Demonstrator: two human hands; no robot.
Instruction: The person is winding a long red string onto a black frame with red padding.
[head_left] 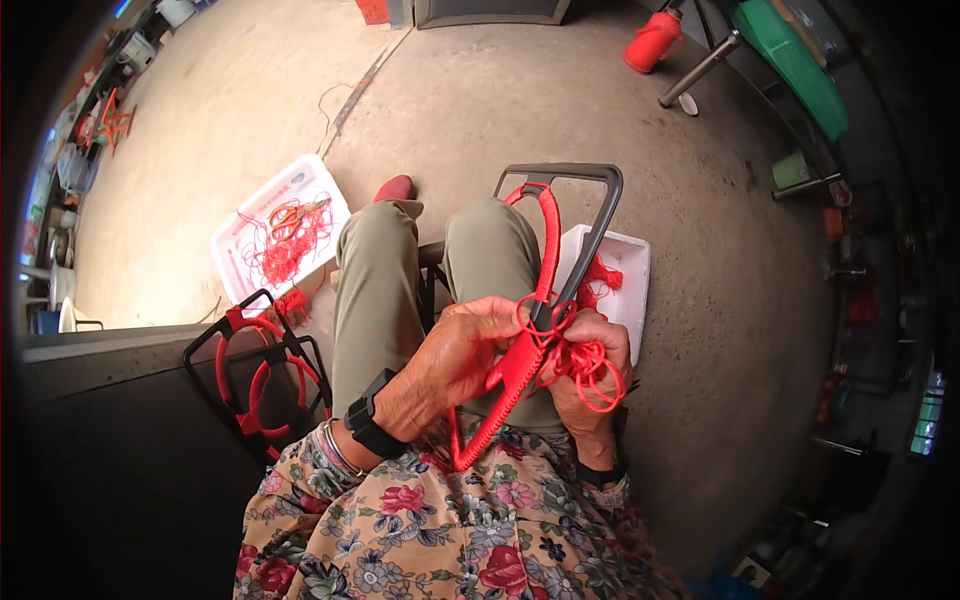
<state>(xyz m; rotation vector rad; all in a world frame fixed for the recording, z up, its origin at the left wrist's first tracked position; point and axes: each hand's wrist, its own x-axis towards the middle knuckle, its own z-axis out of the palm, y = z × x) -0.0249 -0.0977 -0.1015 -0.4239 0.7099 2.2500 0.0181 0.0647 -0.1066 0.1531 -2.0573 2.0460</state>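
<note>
Across my lap lies a dark metal frame (606,213), partly wrapped in tight turns of red cord (549,240). My left hand (450,352) pinches a loop of the cord beside the frame's bar, thumb and finger together. On the other side, my right hand (592,385) is closed around a loose bundle of red cord (588,366) and presses near the same bar. A cord loop circles the bar between the two hands. The lower part of the frame, wrapped in red, rests against my floral garment (420,510).
At the left, a white tray (226,258) holds tangled red cord and orange-handled scissors (290,220). Similar red-wrapped frames (236,350) lean by my left leg. A white foam box (632,262) with red cord stands at my right. A red thermos (653,42) is farther off.
</note>
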